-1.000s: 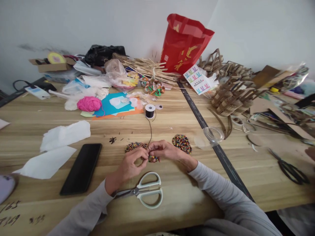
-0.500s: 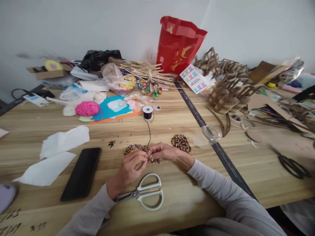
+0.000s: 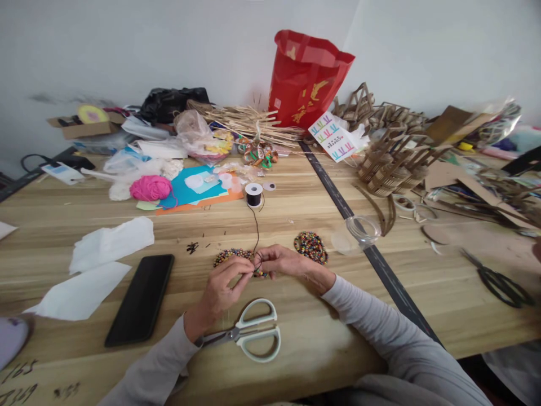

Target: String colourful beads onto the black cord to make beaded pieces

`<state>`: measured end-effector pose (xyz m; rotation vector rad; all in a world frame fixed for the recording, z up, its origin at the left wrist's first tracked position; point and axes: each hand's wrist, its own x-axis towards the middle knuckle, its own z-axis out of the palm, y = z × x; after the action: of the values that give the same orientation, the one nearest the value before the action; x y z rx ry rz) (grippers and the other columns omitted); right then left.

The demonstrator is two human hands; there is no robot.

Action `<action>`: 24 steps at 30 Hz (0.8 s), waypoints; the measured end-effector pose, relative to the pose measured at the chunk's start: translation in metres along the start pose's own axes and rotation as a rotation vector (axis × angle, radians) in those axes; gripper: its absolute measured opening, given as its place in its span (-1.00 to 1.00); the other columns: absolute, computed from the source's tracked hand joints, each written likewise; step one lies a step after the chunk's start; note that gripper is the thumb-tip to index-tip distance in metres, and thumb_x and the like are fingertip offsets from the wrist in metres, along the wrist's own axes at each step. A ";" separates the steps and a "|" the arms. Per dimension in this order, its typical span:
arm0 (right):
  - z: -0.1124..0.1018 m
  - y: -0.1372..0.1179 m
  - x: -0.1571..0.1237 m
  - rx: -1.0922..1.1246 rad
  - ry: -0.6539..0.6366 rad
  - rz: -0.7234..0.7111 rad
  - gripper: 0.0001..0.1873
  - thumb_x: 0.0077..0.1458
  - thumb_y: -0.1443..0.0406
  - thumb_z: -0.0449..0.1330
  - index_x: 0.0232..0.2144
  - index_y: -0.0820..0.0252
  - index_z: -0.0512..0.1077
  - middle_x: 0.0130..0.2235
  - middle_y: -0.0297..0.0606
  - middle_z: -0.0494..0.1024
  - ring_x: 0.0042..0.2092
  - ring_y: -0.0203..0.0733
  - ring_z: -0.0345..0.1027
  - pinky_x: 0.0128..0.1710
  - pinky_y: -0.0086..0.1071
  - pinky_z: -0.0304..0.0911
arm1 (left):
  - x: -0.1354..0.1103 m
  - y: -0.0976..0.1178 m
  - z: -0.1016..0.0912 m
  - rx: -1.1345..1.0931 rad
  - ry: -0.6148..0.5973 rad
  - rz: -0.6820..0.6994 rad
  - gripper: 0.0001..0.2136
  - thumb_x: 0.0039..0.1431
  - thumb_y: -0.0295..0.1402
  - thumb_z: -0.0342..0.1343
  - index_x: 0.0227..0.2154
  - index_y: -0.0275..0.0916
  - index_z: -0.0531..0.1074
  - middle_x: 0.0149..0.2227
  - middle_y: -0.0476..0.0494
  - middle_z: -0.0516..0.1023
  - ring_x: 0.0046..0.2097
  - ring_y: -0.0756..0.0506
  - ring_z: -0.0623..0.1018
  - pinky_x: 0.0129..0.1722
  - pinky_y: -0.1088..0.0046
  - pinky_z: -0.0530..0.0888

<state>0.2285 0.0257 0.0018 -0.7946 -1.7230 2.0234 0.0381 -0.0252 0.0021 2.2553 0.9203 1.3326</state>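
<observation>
Thumb and fingers of my left hand (image 3: 226,285) pinch a black cord (image 3: 257,228). My right hand (image 3: 281,262) meets it at the fingertips and is closed on the same cord, which makes a small loop between them. The cord runs back to a white-rimmed spool (image 3: 254,195). Colourful beads (image 3: 232,255) lie partly behind my left fingers, and a few show just under the fingertips. To the right of my right hand rests a coiled string of multicoloured beads (image 3: 311,247). White-handled scissors (image 3: 257,330) lie below my hands.
Left of my hands are a black phone (image 3: 141,299) and white paper pieces (image 3: 112,242). Pink yarn (image 3: 151,187), a red bag (image 3: 310,79) and small woven baskets (image 3: 386,169) stand farther back. Black scissors (image 3: 499,282) and a clear coil (image 3: 363,230) lie to the right.
The fingertips of both hands have shifted slightly, and the left thumb and finger have drawn closer together. The cord loop between the hands looks smaller.
</observation>
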 end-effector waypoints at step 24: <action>0.015 -0.015 -0.012 -0.551 0.305 -0.239 -0.92 0.12 0.41 0.06 -0.43 0.25 0.30 -0.48 -0.41 0.32 -0.44 -0.39 0.16 -0.44 -0.55 0.09 | -0.011 -0.011 0.000 0.185 -0.043 0.181 -0.86 0.19 -0.57 0.03 -0.36 -0.21 0.42 -0.26 -0.15 0.47 -0.11 -0.11 0.47 -0.13 0.29 0.50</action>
<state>0.2273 0.0093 0.0198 -0.9445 -2.0889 1.2068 0.0306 -0.0245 -0.0112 2.5512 0.8751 1.3145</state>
